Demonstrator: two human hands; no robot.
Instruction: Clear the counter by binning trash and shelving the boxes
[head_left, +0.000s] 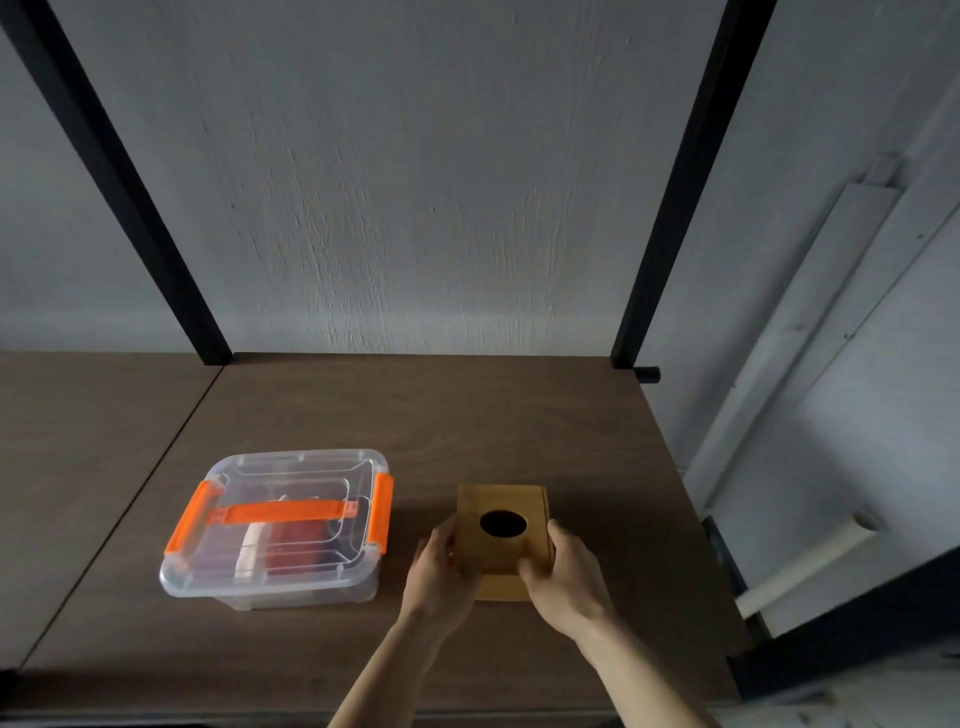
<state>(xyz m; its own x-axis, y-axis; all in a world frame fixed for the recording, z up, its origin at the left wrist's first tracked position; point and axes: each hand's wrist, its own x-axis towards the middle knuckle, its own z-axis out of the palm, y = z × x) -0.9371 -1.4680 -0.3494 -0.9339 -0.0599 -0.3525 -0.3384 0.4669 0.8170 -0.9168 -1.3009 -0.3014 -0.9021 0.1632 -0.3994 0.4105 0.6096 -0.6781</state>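
Note:
A small wooden box (502, 506) with a round dark hole in its top rests on the brown shelf board (415, 415), right of centre. My left hand (441, 569) clasps its left side and my right hand (563, 577) clasps its right side, fingers wrapped over the near corners. To the left stands a clear plastic box (280, 525) with orange clips and an orange handle, lid shut, with red and white contents showing through.
Two black shelf uprights (670, 208) rise at the back corners against a grey wall. A second shelf board (78, 441) adjoins on the left. The right edge of the shelf drops off beside a white cable duct (810, 364).

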